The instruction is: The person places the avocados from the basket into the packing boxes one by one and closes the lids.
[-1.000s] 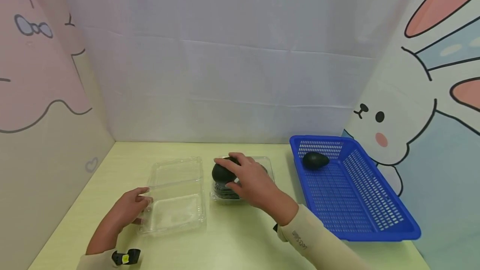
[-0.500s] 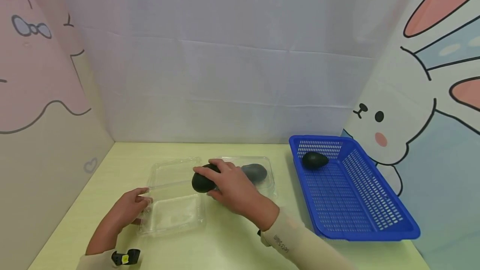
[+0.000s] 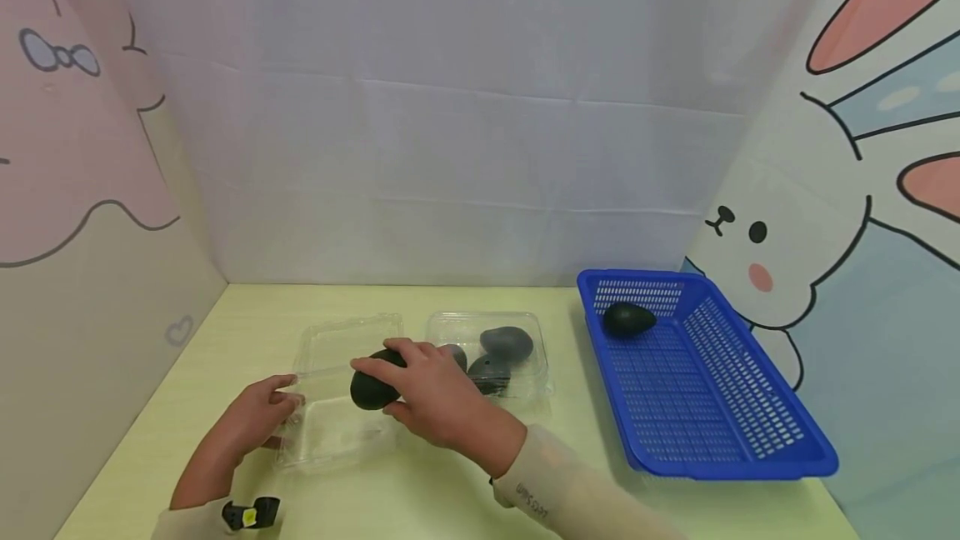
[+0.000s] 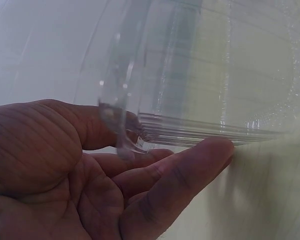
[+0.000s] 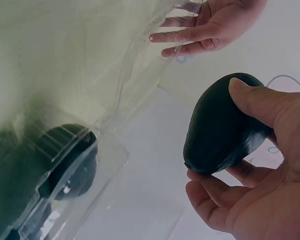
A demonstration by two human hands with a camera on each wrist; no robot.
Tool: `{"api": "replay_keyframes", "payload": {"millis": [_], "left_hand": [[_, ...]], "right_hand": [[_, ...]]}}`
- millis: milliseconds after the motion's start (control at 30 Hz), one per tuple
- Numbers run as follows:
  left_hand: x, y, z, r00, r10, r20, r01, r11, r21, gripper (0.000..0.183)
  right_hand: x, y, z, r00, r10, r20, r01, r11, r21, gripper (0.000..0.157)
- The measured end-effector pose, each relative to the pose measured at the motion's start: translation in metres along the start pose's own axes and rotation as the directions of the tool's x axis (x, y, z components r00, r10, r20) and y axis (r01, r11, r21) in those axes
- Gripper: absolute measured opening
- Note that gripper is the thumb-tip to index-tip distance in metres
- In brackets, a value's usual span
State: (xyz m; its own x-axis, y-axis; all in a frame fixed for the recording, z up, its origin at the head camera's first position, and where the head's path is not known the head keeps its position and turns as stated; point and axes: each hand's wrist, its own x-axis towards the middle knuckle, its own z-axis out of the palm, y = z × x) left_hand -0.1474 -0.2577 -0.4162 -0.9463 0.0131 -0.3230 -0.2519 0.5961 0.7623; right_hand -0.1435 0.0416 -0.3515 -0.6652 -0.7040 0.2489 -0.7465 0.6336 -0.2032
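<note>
My right hand (image 3: 438, 394) holds a dark green avocado (image 3: 369, 383) between thumb and fingers, over an open clear plastic clamshell box (image 3: 337, 427). In the right wrist view the avocado (image 5: 222, 127) shows smooth and whole, apart from the box. My left hand (image 3: 255, 417) grips the open box by its left edge. From the left wrist view, the thumb and fingers of this hand (image 4: 100, 185) lie on both sides of the box's corner (image 4: 140, 135). A second clear box (image 3: 532, 369) with several avocados (image 3: 507, 343) stands to the right, partly hidden by my right hand.
A blue perforated basket (image 3: 705, 473) stands at the right of the table (image 3: 187, 415), with one dark avocado (image 3: 628, 320) at its far left corner. A white cloth wall (image 3: 465, 148) rises behind the table, and printed panels flank it on both sides.
My right hand has carried the avocado leftward and slightly nearer, from over the second box to over the open one. The second box's avocados are now more exposed. My left hand stays put.
</note>
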Motion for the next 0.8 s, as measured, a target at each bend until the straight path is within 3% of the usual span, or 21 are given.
{"api": "replay_keyframes", "payload": {"millis": [400,800], "left_hand": [[0.002,0.0,-0.001,1.0,-0.009,0.001,0.009,1.0,0.003,0.056],[-0.001,0.0,-0.004,1.0,0.014,0.022,-0.013,1.0,-0.025,0.058]], "right_hand": [[0.004,-0.014,0.027,0.998,-0.046,0.042,0.051,0.991,-0.124,0.067],[0.003,-0.021,0.049,0.988,-0.019,0.155,0.047,0.983,-0.178,0.067]]}}
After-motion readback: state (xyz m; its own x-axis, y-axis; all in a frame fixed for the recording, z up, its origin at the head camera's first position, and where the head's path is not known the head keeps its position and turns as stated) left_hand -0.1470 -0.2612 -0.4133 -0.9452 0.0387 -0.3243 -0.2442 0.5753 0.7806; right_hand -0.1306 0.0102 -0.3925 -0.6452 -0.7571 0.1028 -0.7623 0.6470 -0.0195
